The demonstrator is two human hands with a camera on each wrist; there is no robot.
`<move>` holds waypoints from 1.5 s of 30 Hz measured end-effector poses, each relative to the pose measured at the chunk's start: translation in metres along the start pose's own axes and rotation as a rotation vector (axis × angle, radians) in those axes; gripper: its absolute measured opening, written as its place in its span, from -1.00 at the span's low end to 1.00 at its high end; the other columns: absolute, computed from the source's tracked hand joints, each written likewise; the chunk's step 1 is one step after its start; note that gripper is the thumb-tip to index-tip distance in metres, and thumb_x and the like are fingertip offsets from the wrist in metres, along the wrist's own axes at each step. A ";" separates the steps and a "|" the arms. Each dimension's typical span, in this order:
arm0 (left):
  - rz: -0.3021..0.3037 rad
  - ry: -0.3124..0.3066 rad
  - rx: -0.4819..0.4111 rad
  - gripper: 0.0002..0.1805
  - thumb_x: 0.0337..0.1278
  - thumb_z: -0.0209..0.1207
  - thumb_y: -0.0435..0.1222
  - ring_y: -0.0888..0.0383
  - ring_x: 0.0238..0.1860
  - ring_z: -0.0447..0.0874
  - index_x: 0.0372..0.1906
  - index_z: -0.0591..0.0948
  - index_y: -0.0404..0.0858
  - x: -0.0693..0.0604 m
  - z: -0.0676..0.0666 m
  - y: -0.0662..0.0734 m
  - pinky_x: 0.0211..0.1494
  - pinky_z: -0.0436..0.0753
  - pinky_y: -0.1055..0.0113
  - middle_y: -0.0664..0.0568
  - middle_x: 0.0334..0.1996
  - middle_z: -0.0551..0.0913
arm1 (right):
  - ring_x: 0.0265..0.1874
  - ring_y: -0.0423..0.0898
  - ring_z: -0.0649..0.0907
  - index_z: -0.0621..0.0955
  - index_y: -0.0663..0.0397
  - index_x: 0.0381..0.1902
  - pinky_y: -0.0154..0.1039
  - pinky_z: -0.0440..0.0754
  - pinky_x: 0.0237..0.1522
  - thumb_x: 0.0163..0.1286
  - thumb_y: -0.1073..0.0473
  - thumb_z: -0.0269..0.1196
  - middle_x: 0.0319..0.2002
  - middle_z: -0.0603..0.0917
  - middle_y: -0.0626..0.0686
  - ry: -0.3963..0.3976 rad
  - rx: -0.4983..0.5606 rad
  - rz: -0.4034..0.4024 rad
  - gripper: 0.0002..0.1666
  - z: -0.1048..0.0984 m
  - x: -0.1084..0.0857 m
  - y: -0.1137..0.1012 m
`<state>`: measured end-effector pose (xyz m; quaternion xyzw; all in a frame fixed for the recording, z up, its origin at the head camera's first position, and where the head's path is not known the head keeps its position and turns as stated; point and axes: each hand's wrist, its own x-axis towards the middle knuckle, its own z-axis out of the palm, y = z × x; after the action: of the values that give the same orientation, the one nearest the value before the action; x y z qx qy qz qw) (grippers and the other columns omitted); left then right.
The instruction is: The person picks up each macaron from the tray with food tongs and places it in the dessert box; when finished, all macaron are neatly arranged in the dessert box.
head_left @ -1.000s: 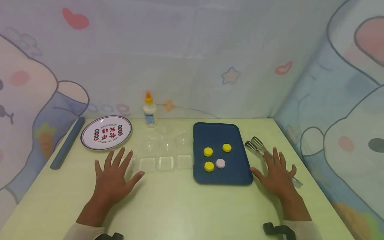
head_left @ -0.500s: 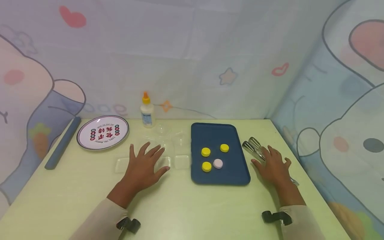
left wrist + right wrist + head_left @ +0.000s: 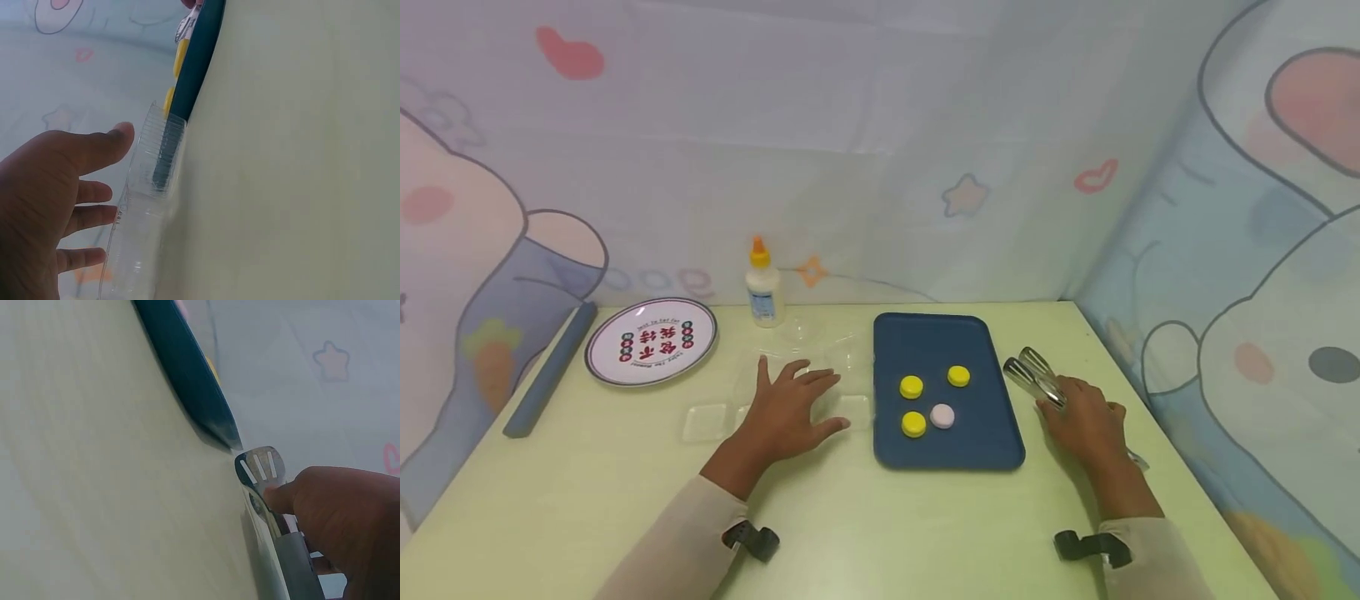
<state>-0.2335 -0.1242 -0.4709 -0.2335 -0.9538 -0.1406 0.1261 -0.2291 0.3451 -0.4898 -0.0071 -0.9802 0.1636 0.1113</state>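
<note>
Nearest: my sleeves (image 3: 677, 542), black wrist mounts (image 3: 754, 540), bare front of the counter (image 3: 880, 533).

Left hand (image 3: 786, 417): fingers spread, above the clear plastic container (image 3: 853, 408), pinching nothing. Contact with the plastic: can't tell; left wrist view has the fingertips right by its edge, thumb apart. Changed: a second ago this hand was off at the container's left end, below the plate; now it covers the middle wells.

Right hand (image 3: 1084, 421): fingers curled on the metal tongs (image 3: 1043, 390), thumb on the near side. Changed: a second ago it was spread over them; now it grips. Tongs lie on the counter just right of the tray, slotted heads pointing away from me. My read: tool gripped, container reached, no transfer done.

Tray (image 3: 925, 342), dark blue, between my hands. On it, near part: one pale pink disc (image 3: 942, 417) just beside a yellow disc (image 3: 913, 424), two more yellow ones behind. Unmoved on the tray, so I judge we're at the setup stage.

Farther: blue bar (image 3: 550, 371) along the left edge, printed plate (image 3: 610, 342) beside it, glue bottle (image 3: 765, 292) upright behind the container, then the cartoon backdrop (image 3: 880, 200).
</note>
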 end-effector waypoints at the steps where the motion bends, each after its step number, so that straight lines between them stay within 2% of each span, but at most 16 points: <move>1: 0.004 0.001 0.000 -0.27 0.26 0.41 0.22 -0.20 0.55 0.50 0.43 0.68 -0.04 0.000 0.000 0.000 0.56 0.00 -0.75 0.05 0.40 0.73 | 0.34 0.45 0.58 0.51 0.29 0.46 0.64 0.34 0.20 0.61 -0.05 0.26 0.40 0.60 0.43 0.000 -0.002 0.009 -0.33 0.000 -0.001 -0.001; 6: 0.021 0.004 0.003 -0.28 0.24 0.43 0.21 -0.19 0.53 0.52 0.41 0.68 -0.02 -0.002 0.002 0.000 0.55 0.01 -0.76 0.08 0.39 0.74 | 0.28 0.46 0.62 0.55 0.28 0.40 0.63 0.41 0.14 0.59 0.01 0.28 0.31 0.65 0.43 -0.001 -0.006 0.045 -0.40 -0.003 -0.005 -0.003; 14: 0.023 -0.010 -0.016 -0.29 0.26 0.44 0.19 -0.21 0.53 0.52 0.43 0.67 -0.04 -0.001 0.004 0.000 0.55 -0.03 -0.76 0.05 0.39 0.74 | 0.20 0.50 0.66 0.55 0.33 0.38 0.58 0.53 -0.02 0.55 0.17 0.34 0.17 0.69 0.47 0.004 -0.010 0.022 -0.45 -0.003 -0.005 0.002; 19: 0.024 -0.010 -0.018 -0.30 0.27 0.45 0.17 -0.20 0.53 0.53 0.43 0.67 -0.04 -0.001 0.005 0.000 0.55 -0.02 -0.76 0.05 0.39 0.74 | 0.13 0.51 0.70 0.56 0.34 0.35 0.54 0.58 -0.11 0.55 0.23 0.33 0.11 0.69 0.47 0.073 0.003 -0.003 -0.49 -0.001 -0.007 0.000; 23: 0.026 -0.004 -0.028 -0.30 0.27 0.45 0.16 -0.20 0.52 0.54 0.42 0.68 -0.04 -0.001 0.006 0.000 0.56 -0.02 -0.76 0.04 0.39 0.74 | 0.09 0.50 0.72 0.56 0.33 0.39 0.49 0.64 -0.10 0.57 0.24 0.32 0.13 0.67 0.44 0.165 0.028 -0.048 -0.49 -0.002 -0.008 -0.004; 26: 0.026 -0.004 -0.034 -0.31 0.27 0.45 0.15 -0.20 0.51 0.54 0.42 0.68 -0.04 -0.001 0.007 0.000 0.56 -0.03 -0.75 0.04 0.39 0.74 | 0.10 0.46 0.74 0.56 0.30 0.41 0.45 0.68 -0.08 0.58 0.23 0.33 0.18 0.68 0.39 0.203 0.039 -0.095 -0.47 -0.003 -0.009 -0.009; 32: 0.031 0.004 -0.041 -0.32 0.27 0.45 0.14 -0.19 0.49 0.56 0.41 0.69 -0.04 -0.002 0.009 -0.001 0.57 -0.01 -0.74 0.02 0.38 0.74 | 0.09 0.39 0.78 0.63 0.24 0.36 0.41 0.72 -0.15 0.54 0.20 0.41 0.21 0.75 0.29 0.243 0.048 -0.202 -0.49 -0.003 -0.012 -0.023; 39: 0.029 0.006 -0.040 -0.33 0.28 0.45 0.14 -0.18 0.47 0.57 0.41 0.69 -0.04 -0.002 0.010 -0.001 0.57 0.01 -0.73 0.01 0.38 0.74 | -0.06 0.32 0.83 0.69 0.27 0.26 0.30 0.76 -0.21 0.45 0.21 0.48 0.10 0.79 0.28 0.284 0.036 -0.300 -0.51 0.002 -0.014 -0.034; 45: 0.026 -0.004 -0.054 -0.33 0.29 0.45 0.12 -0.19 0.47 0.55 0.41 0.69 -0.05 -0.002 0.011 -0.001 0.57 0.01 -0.74 0.01 0.38 0.74 | -0.02 0.28 0.84 0.69 0.27 0.27 0.26 0.79 -0.15 0.45 0.18 0.49 0.11 0.80 0.27 0.256 0.020 -0.342 -0.49 0.005 -0.016 -0.042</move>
<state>-0.2344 -0.1226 -0.4820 -0.2496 -0.9468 -0.1641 0.1197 -0.2133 0.3029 -0.4844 0.1399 -0.9433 0.1500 0.2611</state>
